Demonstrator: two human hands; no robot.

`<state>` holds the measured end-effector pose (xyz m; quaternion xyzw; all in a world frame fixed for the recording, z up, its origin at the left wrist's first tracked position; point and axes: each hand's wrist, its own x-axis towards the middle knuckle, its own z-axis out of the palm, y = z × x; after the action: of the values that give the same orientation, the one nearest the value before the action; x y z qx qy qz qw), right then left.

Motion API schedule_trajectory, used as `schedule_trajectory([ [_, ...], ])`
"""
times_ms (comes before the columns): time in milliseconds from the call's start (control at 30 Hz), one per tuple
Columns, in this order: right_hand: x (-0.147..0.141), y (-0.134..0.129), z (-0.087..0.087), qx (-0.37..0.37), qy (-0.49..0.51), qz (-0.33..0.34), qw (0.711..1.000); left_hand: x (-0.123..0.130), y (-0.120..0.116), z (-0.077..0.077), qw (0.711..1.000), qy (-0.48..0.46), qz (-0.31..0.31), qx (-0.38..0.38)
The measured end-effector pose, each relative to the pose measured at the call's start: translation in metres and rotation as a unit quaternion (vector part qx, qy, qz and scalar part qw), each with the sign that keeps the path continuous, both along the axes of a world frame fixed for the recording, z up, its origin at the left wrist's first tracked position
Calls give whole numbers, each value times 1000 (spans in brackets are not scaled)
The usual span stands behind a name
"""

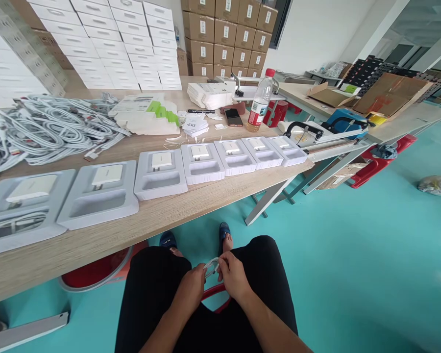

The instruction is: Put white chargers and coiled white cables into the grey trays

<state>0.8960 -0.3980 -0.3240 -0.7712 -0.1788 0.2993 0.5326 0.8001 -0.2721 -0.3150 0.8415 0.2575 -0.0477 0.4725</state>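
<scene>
Over my lap, a small coiled white charging cable (211, 266) is held between both hands. My left hand (193, 284) closes on its left side, and my right hand (233, 274) pinches the right side. On the table stands a row of white plastic trays (160, 193), each with a white charger plug (161, 160) in its upper recess. In the leftmost tray a coiled cable (18, 223) also lies in the lower recess; the lower recesses of the other trays hold nothing. A heap of white cables (59, 125) is behind the trays at the left.
White boxes (110, 44) and brown cartons (226, 34) are stacked behind. A bottle (259, 103), a phone (233, 117), paper cards (195, 125) and white cardboard pieces (143, 115) lie on the table (206, 201). Beneath it is a red bucket (99, 269).
</scene>
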Motion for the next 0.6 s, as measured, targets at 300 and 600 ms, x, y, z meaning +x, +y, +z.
schedule_trajectory([
  [300, -1, 8, -11, 52, 145, -30, 988, 1, 3, -6, 986, -12, 50, -156],
  [600, 11, 4, -10, 92, 151, -51, 983, 0, 7, -7, 962, -35, 74, -259],
])
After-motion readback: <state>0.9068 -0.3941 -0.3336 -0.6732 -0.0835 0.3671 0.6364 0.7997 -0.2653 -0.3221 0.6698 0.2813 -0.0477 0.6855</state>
